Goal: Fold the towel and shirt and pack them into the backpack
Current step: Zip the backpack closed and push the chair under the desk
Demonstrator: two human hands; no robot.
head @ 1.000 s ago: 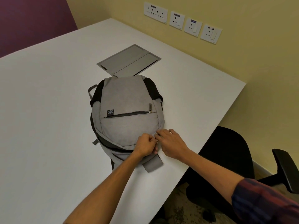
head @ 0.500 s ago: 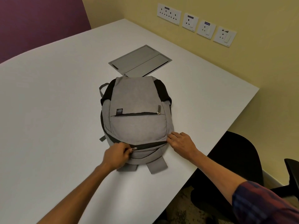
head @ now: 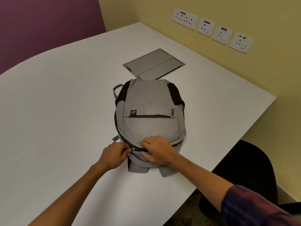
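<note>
Grey backpack [head: 149, 118] lay flat on the white table [head: 57, 111], front panel up, near the table's right edge, top end toward the near side. Front pocket zipper [head: 149, 116] ran across the middle of the panel, closed, its metal pull at the right end beside a small dark logo patch [head: 133, 112] at the left. Dark main zipper track [head: 138, 149] curved around the near end of the bag. Left hand [head: 112, 156] sat just left of that near end, fingers curled in narrow and pinched on the small metal zipper pull [head: 133, 149]. Right hand [head: 157, 150] rested palm down on the near end of the bag, fingers spread fairly wide and pressed onto the grey fabric, thumb below the zipper track, holding the cloth rather than gripping anything. Two grey straps [head: 165, 172] stuck out from under the bag at the near edge, flat on the table. Black padding showed at both far corners, with a grey loop [head: 116, 90] at the far left. Beyond the bag, just past its far end, lay a flat grey hatch panel [head: 154, 64] set into the table. Farther right, four white socket plates [head: 213, 30] lined the yellow wall. Black office chair [head: 247, 168] stood to the right of the table, near side. Plaid sleeve [head: 254, 207] covered the right forearm at the lower right.
</note>
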